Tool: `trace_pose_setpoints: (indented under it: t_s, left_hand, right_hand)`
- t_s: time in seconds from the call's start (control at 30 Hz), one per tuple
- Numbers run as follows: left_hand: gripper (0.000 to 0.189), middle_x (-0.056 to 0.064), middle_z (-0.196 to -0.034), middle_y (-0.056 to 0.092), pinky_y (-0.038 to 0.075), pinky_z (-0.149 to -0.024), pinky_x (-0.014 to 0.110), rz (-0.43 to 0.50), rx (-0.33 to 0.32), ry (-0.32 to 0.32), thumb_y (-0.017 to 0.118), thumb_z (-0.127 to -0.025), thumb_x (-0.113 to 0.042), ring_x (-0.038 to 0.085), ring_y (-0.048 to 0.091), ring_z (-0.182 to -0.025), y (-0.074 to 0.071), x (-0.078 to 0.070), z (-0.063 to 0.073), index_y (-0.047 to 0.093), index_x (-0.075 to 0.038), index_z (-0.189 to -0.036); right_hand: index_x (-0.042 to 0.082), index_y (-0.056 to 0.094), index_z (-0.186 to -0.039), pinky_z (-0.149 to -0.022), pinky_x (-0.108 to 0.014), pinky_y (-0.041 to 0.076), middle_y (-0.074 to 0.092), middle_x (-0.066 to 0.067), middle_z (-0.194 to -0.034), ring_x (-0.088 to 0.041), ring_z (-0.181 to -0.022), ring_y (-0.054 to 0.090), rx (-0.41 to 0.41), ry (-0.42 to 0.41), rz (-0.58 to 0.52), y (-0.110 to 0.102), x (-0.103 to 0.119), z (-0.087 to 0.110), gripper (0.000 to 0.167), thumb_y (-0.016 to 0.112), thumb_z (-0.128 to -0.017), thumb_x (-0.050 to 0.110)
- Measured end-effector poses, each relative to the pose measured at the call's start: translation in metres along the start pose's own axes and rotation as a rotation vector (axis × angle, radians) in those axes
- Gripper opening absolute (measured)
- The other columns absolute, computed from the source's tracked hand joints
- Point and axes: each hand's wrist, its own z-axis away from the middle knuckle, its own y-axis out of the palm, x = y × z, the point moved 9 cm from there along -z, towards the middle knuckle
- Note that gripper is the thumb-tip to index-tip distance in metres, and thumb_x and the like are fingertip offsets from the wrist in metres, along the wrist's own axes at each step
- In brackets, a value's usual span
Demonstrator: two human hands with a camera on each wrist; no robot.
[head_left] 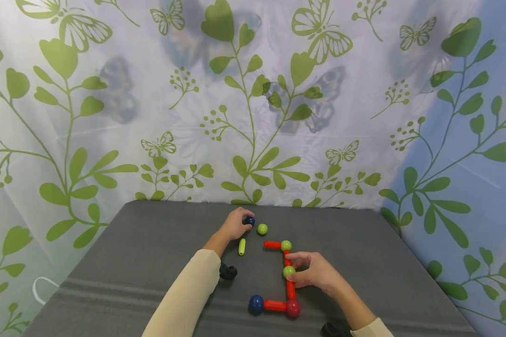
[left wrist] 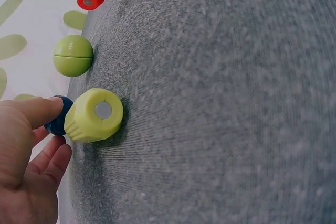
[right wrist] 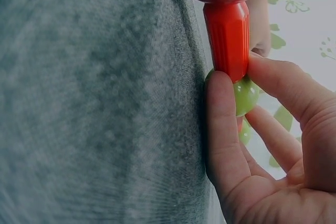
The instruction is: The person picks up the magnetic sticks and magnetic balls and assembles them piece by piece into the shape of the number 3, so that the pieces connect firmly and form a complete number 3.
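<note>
At the far side of the table, my left hand (head_left: pixel 234 225) pinches a dark blue ball (head_left: pixel 250 220) between thumb and fingers. In the left wrist view a yellow-green rod (left wrist: pixel 97 116) with a grey disc in its end partly hides that ball. A loose green ball (head_left: pixel 262 229) lies just to the right. My right hand (head_left: pixel 317 272) grips the middle green ball (head_left: pixel 288 272) of a joined ball-and-rod shape, thumb and fingers around it. Red rods (head_left: pixel 291 291) link this ball to another green ball (head_left: pixel 286 245) and a red ball (head_left: pixel 293 308).
The shape's near end runs left along a red rod (head_left: pixel 275 305) to a second dark blue ball (head_left: pixel 256 304). From its far green ball a red rod (head_left: pixel 272 244) points left. A grey cloth-covered table (head_left: pixel 354 243) ends at a leaf-patterned curtain (head_left: pixel 253 117).
</note>
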Motion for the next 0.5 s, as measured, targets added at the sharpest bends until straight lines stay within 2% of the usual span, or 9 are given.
trace_pose_setpoints:
  t_s: [0.33,0.5]
  left_hand:
    - [0.023,0.011,-0.115,0.068,0.054,-0.092,0.045,0.050,-0.005,-0.053,0.079,-0.090,-0.009,0.028,0.065,-0.105,-0.0014,0.0064,0.0031,0.071,-0.010,-0.111]
    - [0.025,0.011,-0.117,0.069,0.055,-0.092,0.044,0.074,0.026,-0.070,0.079,-0.090,-0.010,0.026,0.067,-0.106,0.0009,0.0086,0.0053,0.072,-0.011,-0.114]
  right_hand:
    - [-0.003,0.057,-0.141,-0.078,-0.043,0.063,0.062,-0.019,-0.114,-0.024,-0.087,0.074,0.003,0.002,-0.011,-0.0001,-0.0021,-0.0018,0.067,0.086,-0.080,0.004]
    - [-0.002,0.058,-0.140,-0.078,-0.042,0.063,0.062,-0.018,-0.114,-0.024,-0.086,0.075,-0.009,0.015,-0.007,-0.0009,-0.0038,-0.0018,0.067,0.087,-0.080,0.005]
